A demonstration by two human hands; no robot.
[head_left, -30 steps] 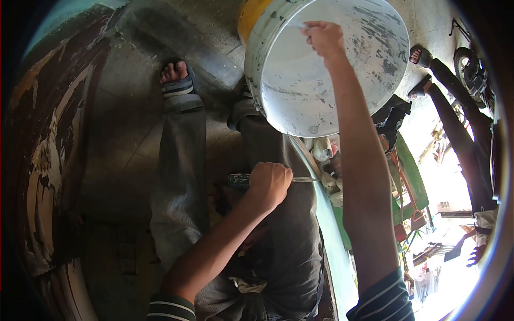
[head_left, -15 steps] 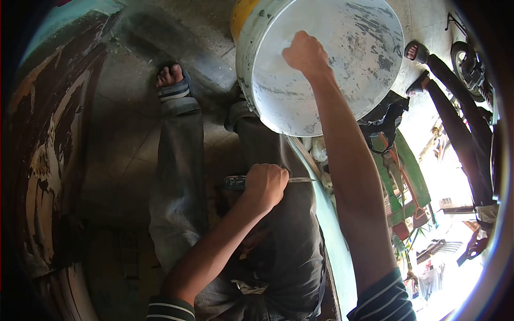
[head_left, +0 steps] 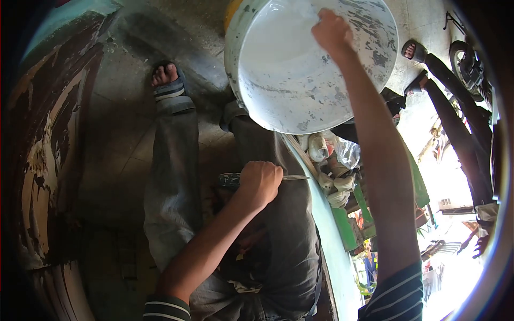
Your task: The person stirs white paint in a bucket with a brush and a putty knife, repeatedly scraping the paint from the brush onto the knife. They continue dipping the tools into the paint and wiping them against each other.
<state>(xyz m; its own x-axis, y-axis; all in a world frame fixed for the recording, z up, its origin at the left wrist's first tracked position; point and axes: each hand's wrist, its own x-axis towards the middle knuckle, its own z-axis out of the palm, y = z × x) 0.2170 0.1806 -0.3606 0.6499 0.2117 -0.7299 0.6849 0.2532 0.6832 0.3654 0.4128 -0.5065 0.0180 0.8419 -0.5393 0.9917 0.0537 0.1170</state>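
Observation:
My left hand (head_left: 261, 182) is closed in a fist over my thigh. It grips what looks like a putty knife (head_left: 296, 177), seen edge-on. Its dark, paint-specked handle sticks out to the left and its thin blade points right. My right hand (head_left: 333, 33) reaches inside a large white bucket (head_left: 316, 99) whose inner wall is smeared grey and white. The fingers of that hand are curled shut near the far right wall; anything in them is hidden. White paste or liquid (head_left: 284, 45) lies in the bucket, left of my right hand.
Several shoes (head_left: 340, 184) and a clear plastic bag (head_left: 348, 152) lie right of my leg, beside a pale green ledge (head_left: 332, 241). Another person's legs (head_left: 463, 123) stand at the right, near a wheel (head_left: 466, 69). Peeling wood (head_left: 45, 160) lines the left.
My right hand has moved right and slightly up inside the bucket. The bucket appears a little further left, and more of the shoes shows. My left hand keeps its grip on the putty knife.

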